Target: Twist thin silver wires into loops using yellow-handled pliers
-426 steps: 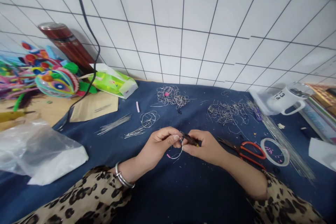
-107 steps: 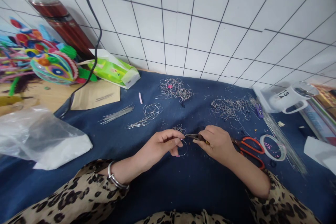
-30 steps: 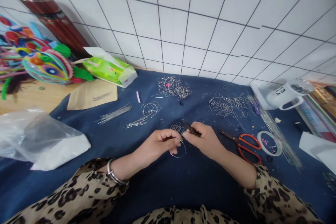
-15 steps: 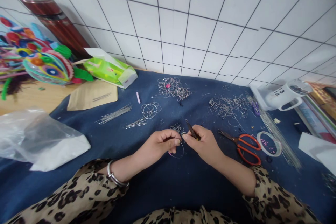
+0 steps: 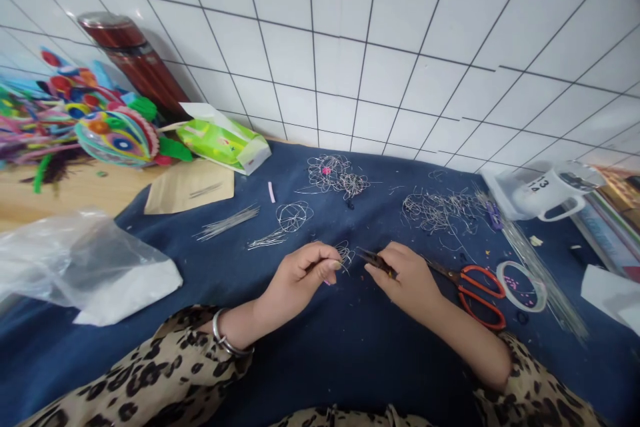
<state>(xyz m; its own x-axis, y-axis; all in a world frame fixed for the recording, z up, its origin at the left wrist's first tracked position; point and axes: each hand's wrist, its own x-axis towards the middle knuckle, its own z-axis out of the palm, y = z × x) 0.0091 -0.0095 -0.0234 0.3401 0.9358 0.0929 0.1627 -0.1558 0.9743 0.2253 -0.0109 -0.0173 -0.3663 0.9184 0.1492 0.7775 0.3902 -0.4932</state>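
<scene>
The left hand (image 5: 303,280) pinches a thin wire (image 5: 344,267) between thumb and fingertips, and a speck of pink shows just under those fingers. The right hand (image 5: 407,277) is wrapped round a pair of dark pliers (image 5: 373,260), their tips pointing at the left hand but apart from it. The held wire is just left of the pliers; whether the pliers' tips meet is too small to tell.

A blue cloth (image 5: 350,360) covers most of the table. Just beyond and left of the pliers lies a small coil of wire (image 5: 346,252). Farther beyond them is a wire tangle (image 5: 330,173) with a bright pink piece in it; beyond and to their right, a wider wire heap (image 5: 440,208).

Right of the pliers are orange-handled scissors (image 5: 456,277), then a round clear dish (image 5: 501,277) of tiny pink pieces. Left of the pliers are a ring of looped wires (image 5: 295,217) and a sheaf of straight wires (image 5: 227,222). Well apart to their left sits a clear plastic bag (image 5: 100,267).
</scene>
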